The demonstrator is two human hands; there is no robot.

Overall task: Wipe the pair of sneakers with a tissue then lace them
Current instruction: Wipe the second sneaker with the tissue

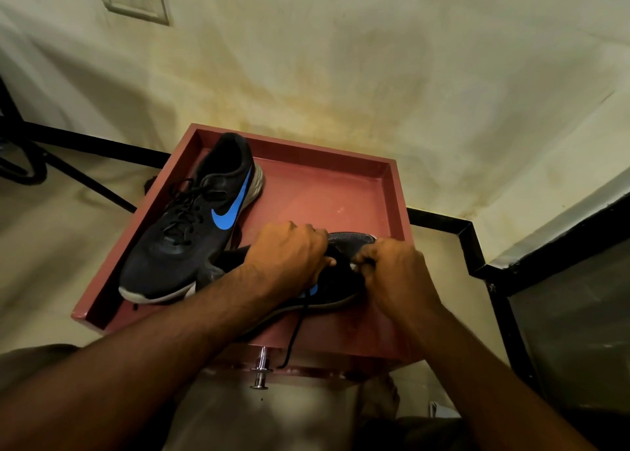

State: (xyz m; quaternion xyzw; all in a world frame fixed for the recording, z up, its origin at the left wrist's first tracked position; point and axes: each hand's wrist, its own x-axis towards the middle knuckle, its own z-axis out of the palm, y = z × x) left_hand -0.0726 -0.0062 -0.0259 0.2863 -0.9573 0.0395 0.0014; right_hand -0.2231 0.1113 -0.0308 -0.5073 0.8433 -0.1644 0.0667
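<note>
My left hand (289, 256) curls over the near sneaker (344, 280), knuckles up, gripping its upper. My right hand (392, 270) pinches something pale at the eyelets, fingers bent tight. That dark shoe lies in the red tray (392, 184), one black lace (296, 328) trailing over the front edge. The laced sneaker (191, 222) beside it at left carries a blue swoosh.

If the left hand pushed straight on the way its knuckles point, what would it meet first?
Probably the right hand: the left hand points rightward across the near sneaker, and the hands are almost touching. Depth is unclear.
</note>
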